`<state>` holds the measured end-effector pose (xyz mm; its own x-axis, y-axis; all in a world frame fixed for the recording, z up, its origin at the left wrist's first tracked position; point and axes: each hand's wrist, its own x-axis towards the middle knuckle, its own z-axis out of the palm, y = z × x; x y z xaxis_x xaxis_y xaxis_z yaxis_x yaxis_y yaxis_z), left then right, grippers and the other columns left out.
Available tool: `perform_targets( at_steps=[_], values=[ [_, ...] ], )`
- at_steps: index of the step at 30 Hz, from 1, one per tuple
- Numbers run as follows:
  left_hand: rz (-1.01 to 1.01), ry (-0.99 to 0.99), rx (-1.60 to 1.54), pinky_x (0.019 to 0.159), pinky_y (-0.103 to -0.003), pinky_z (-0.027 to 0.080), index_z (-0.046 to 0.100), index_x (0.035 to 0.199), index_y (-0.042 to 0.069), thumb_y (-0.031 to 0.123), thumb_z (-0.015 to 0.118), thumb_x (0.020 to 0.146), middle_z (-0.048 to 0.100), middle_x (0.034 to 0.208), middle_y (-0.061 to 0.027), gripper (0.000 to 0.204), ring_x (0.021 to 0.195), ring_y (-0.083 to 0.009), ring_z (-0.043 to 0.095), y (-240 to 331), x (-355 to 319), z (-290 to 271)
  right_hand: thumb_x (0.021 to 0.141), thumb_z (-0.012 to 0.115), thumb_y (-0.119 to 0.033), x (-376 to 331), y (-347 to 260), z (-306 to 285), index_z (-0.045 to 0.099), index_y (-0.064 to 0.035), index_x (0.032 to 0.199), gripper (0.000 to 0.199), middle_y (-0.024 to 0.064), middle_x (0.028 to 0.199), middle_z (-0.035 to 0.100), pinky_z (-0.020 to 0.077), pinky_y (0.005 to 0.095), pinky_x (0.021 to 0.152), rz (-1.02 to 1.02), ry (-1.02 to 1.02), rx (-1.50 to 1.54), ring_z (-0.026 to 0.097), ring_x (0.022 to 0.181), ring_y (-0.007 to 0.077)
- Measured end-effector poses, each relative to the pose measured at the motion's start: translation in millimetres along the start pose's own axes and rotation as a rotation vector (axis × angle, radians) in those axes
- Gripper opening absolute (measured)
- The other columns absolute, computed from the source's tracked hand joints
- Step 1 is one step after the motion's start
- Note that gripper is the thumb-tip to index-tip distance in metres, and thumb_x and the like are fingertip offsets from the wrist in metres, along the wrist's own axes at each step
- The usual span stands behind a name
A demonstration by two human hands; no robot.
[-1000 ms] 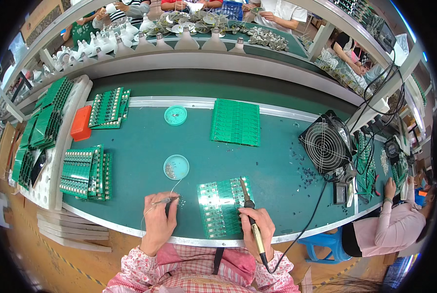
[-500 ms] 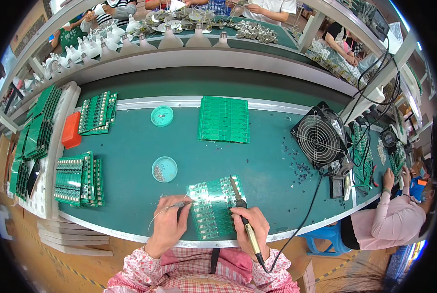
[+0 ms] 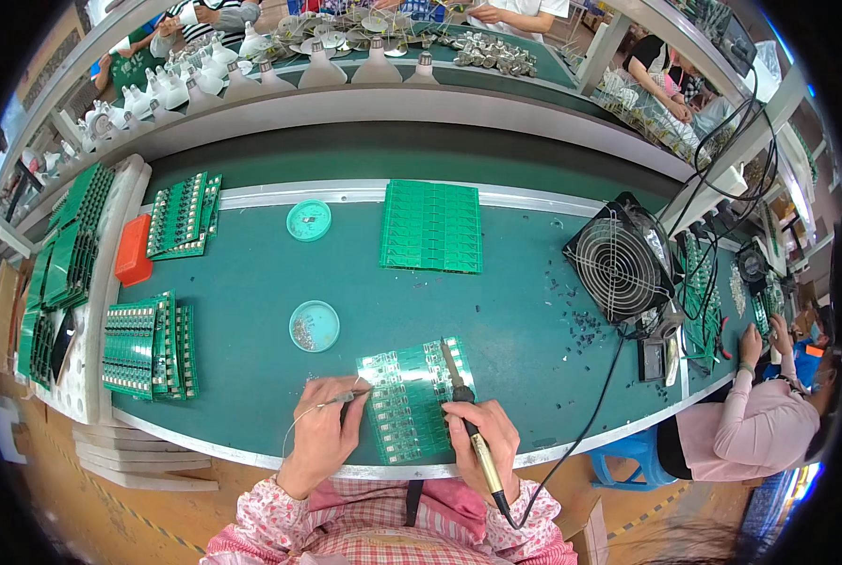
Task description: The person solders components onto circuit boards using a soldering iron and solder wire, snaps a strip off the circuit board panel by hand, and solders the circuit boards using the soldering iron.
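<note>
On my feed, the thin green rectangular circuit-board panel (image 3: 410,400) lies flat near the front of the dark green surface (image 3: 242,330), between both hands. I'd judge it light, stiff and easily cracked, best taken by opposite edges, clear of the small parts. My right grip (image 3: 498,431) is curled closed around the black-and-gold pen-shaped soldering iron (image 3: 487,463); my left grip (image 3: 323,431) pinches a slim grey tool (image 3: 344,396) by the panel's left edge, contact unclear.
</note>
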<state>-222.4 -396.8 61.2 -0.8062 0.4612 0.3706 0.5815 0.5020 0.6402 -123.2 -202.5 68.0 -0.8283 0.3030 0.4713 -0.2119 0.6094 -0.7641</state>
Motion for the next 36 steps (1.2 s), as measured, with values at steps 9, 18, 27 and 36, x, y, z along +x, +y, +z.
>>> perform_targets(
  at_steps=[9, 18, 27, 36],
  values=[
    [0.029, 0.011, 0.007, 0.076, -0.039, 0.047, 0.066, 0.096, 0.005, -0.003, 0.070, 0.079, 0.068, 0.095, -0.0084, 0.019, 0.084, -0.0300, 0.063, 2.0, 2.6, 0.0, 0.078, 0.071, 0.008, -0.5, 1.2, 0.4, 0.068, -0.0035, 0.103, 0.028, 0.0114, 0.079, 0.064, 0.0475, 0.0340, 0.060, -0.011, 0.003, 0.013, 0.059, 0.066, 0.0266],
    [0.041, 0.026, 0.012, 0.078, -0.037, 0.047, 0.066, 0.095, 0.005, -0.003, 0.069, 0.080, 0.068, 0.093, -0.0075, 0.017, 0.083, -0.0282, 0.064, 4.0, 4.0, -2.0, 0.087, 0.067, -0.001, -1.2, -7.0, -0.5, 0.067, -0.0012, 0.100, 0.013, 0.0090, 0.074, 0.068, 0.0494, 0.0306, 0.059, 0.042, 0.028, 0.201, 0.064, 0.063, 0.0209],
    [0.048, 0.024, 0.008, 0.078, -0.037, 0.046, 0.065, 0.095, 0.005, -0.003, 0.069, 0.080, 0.068, 0.093, -0.0071, 0.017, 0.082, -0.0282, 0.064, 3.6, 4.8, -0.5, 0.091, 0.064, -0.005, 4.4, -8.2, 13.0, 0.065, -0.0022, 0.100, 0.009, 0.0087, 0.074, 0.070, 0.0521, 0.0297, 0.061, 0.089, -0.013, 0.420, 0.068, 0.066, 0.0183],
    [0.000, -0.023, -0.001, 0.080, -0.040, 0.048, 0.067, 0.097, 0.004, -0.001, 0.068, 0.081, 0.068, 0.096, -0.0098, 0.016, 0.089, -0.0320, 0.063, 4.8, 1.7, -2.3, 0.090, 0.065, -0.003, 2.1, -5.5, 16.1, 0.065, -0.0018, 0.099, 0.010, 0.0086, 0.074, 0.071, 0.0520, 0.0302, 0.062, 0.077, -0.032, 0.435, 0.067, 0.066, 0.0181]
  ],
)
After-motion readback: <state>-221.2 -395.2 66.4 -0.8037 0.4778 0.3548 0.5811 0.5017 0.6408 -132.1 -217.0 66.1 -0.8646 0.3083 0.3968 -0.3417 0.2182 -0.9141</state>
